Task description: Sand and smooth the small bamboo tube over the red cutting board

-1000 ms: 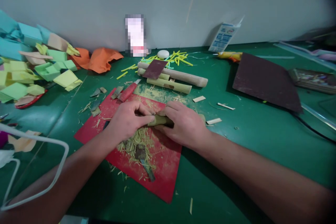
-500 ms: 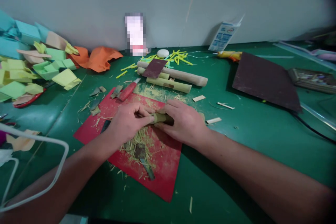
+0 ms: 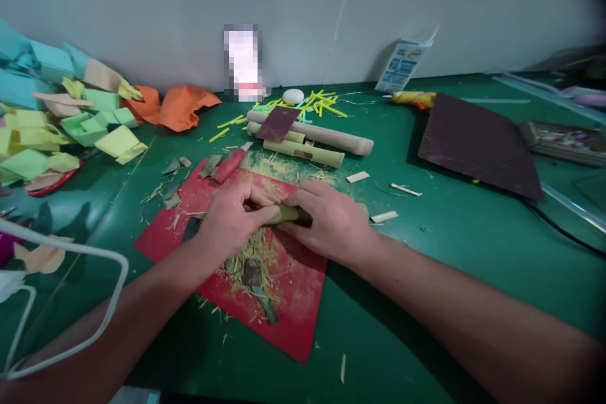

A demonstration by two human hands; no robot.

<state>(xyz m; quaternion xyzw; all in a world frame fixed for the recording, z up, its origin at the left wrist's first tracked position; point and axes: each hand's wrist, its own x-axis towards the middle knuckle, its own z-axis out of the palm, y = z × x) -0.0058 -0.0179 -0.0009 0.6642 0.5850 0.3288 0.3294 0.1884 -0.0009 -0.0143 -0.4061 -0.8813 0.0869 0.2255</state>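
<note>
My right hand [image 3: 331, 218] is wrapped round a short green bamboo tube [image 3: 287, 214] above a red sheet [image 3: 298, 303]. At the tube's left end, my left hand [image 3: 234, 211] pinches with thumb and fingertips; whether a small piece lies between them is hidden. Shavings and dark bark pieces [image 3: 252, 272] lie on the sheet below my hands. A red-handled knife [image 3: 230, 165] rests at the sheet's upper edge. Behind it are bamboo tubes [image 3: 336, 137] with a small brown sheet [image 3: 279, 124] on top.
Folded coloured papers [image 3: 28, 129] and orange paper [image 3: 182, 106] lie at the left. Yellow sticks [image 3: 326, 103] and a white oval object [image 3: 293, 96] are at the back. A large brown sheet [image 3: 478, 145] lies right. A white frame [image 3: 124, 265] crosses the lower left.
My left thumb and fingertips have shifted slightly on the tube's left end. My right hand keeps its grip, almost unmoved.
</note>
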